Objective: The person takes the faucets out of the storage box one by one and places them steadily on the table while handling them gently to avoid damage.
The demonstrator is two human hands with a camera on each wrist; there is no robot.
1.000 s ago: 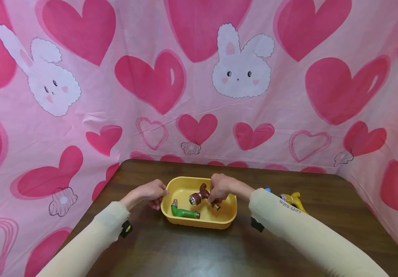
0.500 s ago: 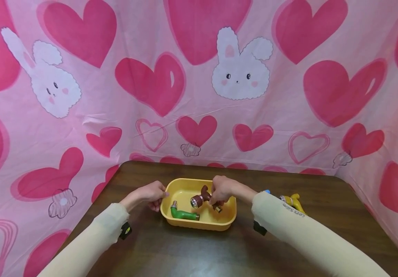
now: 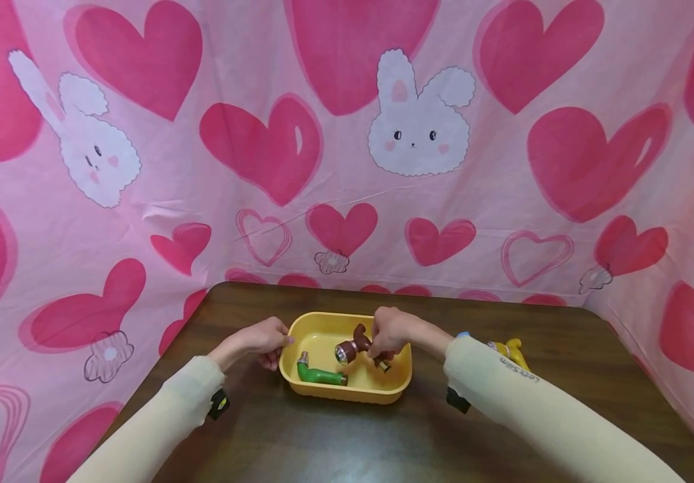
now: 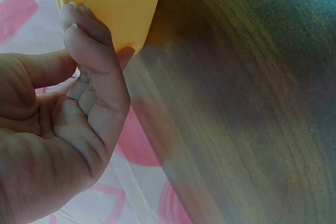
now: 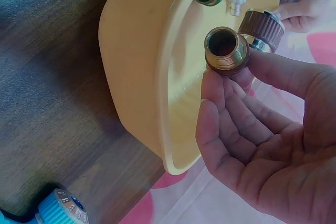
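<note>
The brown faucet (image 3: 355, 345), over the tub's floor, sits at the right hand's (image 3: 390, 332) eight o'clock, pinched between thumb and fingers, long axis roughly nine to three. The green faucet (image 3: 322, 376) lies at its eight o'clock; farther, at nine, the left hand (image 3: 270, 341) grips the yellow tub (image 3: 347, 394).

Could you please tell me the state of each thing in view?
Yellow basin: upright on the table, its rim held by the left grip.
Brown faucet: held in the right grip, threaded end uncovered.
Green faucet: lying inside the basin.
Yellow faucet: on the table, partly hidden by the sleeve.
Blue piece: on the table, only partly visible.
</note>
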